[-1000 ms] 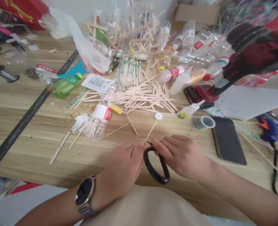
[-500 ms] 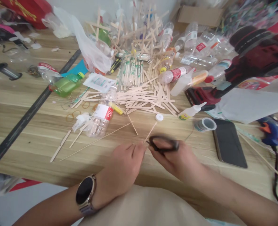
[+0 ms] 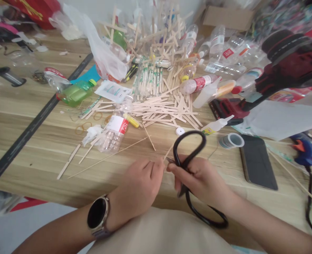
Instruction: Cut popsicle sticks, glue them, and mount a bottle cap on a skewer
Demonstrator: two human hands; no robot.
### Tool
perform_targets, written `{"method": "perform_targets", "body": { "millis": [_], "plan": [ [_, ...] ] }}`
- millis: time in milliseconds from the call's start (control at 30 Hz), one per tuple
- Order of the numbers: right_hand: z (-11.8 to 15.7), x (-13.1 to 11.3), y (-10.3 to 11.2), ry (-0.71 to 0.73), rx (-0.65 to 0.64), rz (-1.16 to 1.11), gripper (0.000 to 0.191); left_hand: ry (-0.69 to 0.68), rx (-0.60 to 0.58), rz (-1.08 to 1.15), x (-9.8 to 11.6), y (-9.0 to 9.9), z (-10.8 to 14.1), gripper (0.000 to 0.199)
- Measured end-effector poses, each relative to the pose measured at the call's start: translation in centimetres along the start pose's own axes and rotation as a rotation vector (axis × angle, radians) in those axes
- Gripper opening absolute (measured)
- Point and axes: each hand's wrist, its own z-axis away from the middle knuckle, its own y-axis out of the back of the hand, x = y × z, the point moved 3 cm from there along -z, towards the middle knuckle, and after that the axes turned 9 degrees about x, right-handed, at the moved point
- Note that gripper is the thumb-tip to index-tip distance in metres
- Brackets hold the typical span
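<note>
My left hand (image 3: 141,183) is closed around a thin wooden stick (image 3: 168,151), whose far end pokes out past the fingertips. Close beside it, my right hand (image 3: 198,176) grips black-handled scissors (image 3: 189,150) near the pivot, their handles spread wide. One pointed blade reaches toward the stick at the left fingertips; whether it touches cannot be made out. Beyond the hands lie a white round cap (image 3: 179,131) and a short thin stick (image 3: 149,137). A long thin skewer (image 3: 110,157) rests to the left, near a clear plastic bottle (image 3: 116,127).
Loose flat wooden sticks (image 3: 161,111) are heaped at the middle. To the right are a glue bottle (image 3: 216,126), a wire spool (image 3: 231,140), a phone (image 3: 258,161), a blue glue gun (image 3: 307,148) and a red power tool (image 3: 277,76). A green bottle (image 3: 78,92) lies left.
The scissors' handles have swung wide apart in my right hand, one loop up and the other down toward me. My left hand stays nearly in place with the stick.
</note>
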Motion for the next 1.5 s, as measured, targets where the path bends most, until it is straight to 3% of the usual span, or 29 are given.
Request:
{"method": "perform_targets", "body": {
  "millis": [67,100,267,333,467,533,633,800,1033,1167,1367,1433,1500],
  "plan": [
    [0.0,0.1,-0.2,-0.081,-0.025,-0.106,0.058,0.001,0.018,0.009,-0.1,-0.1,-0.1,0.023],
    [0.0,0.1,-0.1,-0.051,-0.001,-0.082,0.055,0.012,0.01,0.03,-0.1,-0.2,-0.1,0.022],
    [0.5,0.0,0.6,0.453,0.165,0.453,0.031,0.063,-0.005,0.117,-0.1,-0.4,0.0,0.022],
    [0.5,0.0,0.7,0.368,0.177,0.362,0.032,0.045,0.001,0.073,0.0,-0.5,0.0,0.023],
    [0.1,0.2,0.0,-0.084,0.04,-0.149,0.05,0.006,0.013,0.035,-0.1,-0.6,0.1,0.025],
    [0.1,0.2,-0.2,-0.14,0.041,-0.207,0.047,0.063,0.0,0.118,-0.3,-0.6,0.0,0.025],
    [0.3,0.5,0.3,-0.079,0.144,-0.105,0.033,0.246,-0.061,0.383,-0.6,-0.3,-0.4,0.024],
    [0.8,0.8,1.1,0.001,0.206,-0.024,0.028,0.759,-0.26,0.913,-1.2,-0.3,-0.8,0.032],
    [1.5,1.1,1.4,0.195,0.223,0.0,0.019,1.073,-0.507,1.671,-0.2,-1.4,-0.8,0.037],
    [1.6,1.0,1.7,0.216,0.18,-0.015,0.016,1.118,-0.576,1.809,-0.1,-1.3,-0.7,0.037],
    [1.2,-0.2,1.9,0.106,0.093,-0.237,0.038,0.933,-0.559,1.686,-0.4,-0.8,-0.7,0.041],
    [1.2,-0.4,2.0,0.167,0.136,-0.106,0.032,0.982,-0.501,1.806,-0.2,-1.0,-0.6,0.041],
    [1.4,-0.5,2.1,0.272,0.216,0.094,0.019,1.062,-0.368,1.955,-0.1,-1.2,-0.6,0.04]
  ]
}}
